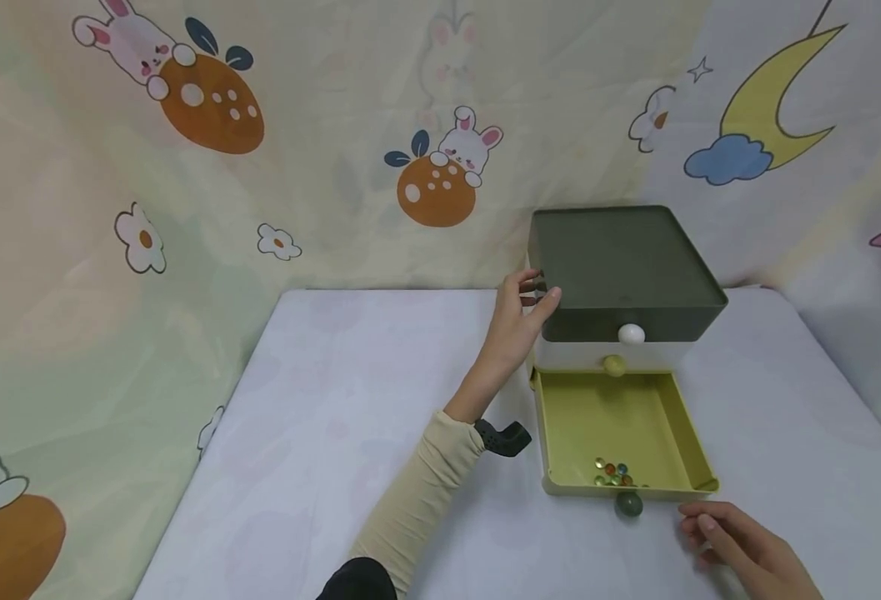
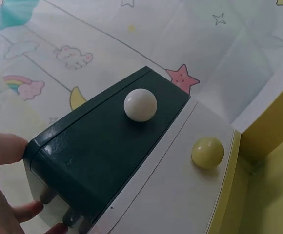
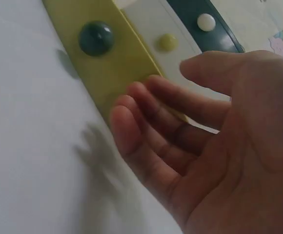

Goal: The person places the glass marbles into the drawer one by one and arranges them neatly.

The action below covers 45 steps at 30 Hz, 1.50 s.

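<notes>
A small chest of drawers [image 1: 628, 258] with a dark green top stands at the back right. My left hand [image 1: 513, 321] rests against its left side, thumb near the front corner and fingers on the side wall. In the left wrist view, the green top drawer [image 2: 97, 151] with a white knob [image 2: 140, 105] and the white middle drawer with a yellow knob [image 2: 207, 152] are closed. The yellow bottom drawer [image 1: 605, 417] is pulled out, with several glass marbles [image 1: 615, 473] near its front. My right hand [image 1: 748, 546], fingers loosely bent and holding nothing, hovers by its front right corner.
A dark green round knob [image 1: 629, 503] sticks out from the yellow drawer's front. White cloth covers the table [image 1: 350, 433]. Behind it hangs a printed curtain [image 1: 335, 125] with rabbits, flowers and a moon. A dark strap [image 1: 503, 437] is on my left wrist.
</notes>
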Each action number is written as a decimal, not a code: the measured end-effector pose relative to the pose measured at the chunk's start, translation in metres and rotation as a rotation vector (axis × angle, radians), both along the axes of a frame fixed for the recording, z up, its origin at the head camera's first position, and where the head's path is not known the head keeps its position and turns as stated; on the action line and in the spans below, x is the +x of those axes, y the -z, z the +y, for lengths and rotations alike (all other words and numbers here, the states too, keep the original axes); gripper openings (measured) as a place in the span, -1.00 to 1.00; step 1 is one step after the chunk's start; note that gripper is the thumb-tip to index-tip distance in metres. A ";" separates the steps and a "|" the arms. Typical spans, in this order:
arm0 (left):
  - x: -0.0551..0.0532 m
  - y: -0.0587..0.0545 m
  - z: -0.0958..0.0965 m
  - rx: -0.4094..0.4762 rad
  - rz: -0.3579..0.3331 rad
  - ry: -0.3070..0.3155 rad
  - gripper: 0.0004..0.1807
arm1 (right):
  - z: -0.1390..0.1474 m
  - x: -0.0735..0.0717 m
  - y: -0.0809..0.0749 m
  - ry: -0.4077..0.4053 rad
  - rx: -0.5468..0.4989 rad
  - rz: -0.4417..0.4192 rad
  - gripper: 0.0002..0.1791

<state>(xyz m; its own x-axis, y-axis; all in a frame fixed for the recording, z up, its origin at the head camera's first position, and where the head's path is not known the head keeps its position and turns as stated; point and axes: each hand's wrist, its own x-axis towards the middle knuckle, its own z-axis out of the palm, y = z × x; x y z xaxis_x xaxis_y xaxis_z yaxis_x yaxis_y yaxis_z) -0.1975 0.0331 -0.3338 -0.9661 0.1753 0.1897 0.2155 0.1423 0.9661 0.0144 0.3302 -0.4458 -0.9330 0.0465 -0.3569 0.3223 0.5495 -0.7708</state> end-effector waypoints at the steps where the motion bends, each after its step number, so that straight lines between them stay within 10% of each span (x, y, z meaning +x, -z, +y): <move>1: -0.001 0.001 0.000 0.003 -0.004 0.004 -0.32 | -0.005 0.000 0.000 0.000 -0.043 -0.052 -0.46; 11: -0.014 0.002 0.002 0.064 -0.033 -0.003 -0.37 | -0.040 -0.014 0.001 -0.173 -0.188 -0.119 -0.42; 28: -0.011 0.002 0.004 0.061 -0.033 0.011 -0.37 | -0.061 -0.040 -0.006 -0.023 -0.017 -0.076 -0.33; 45: -0.017 0.009 0.004 0.073 -0.048 0.029 -0.36 | -0.067 -0.091 -0.012 -0.068 0.044 0.078 -0.40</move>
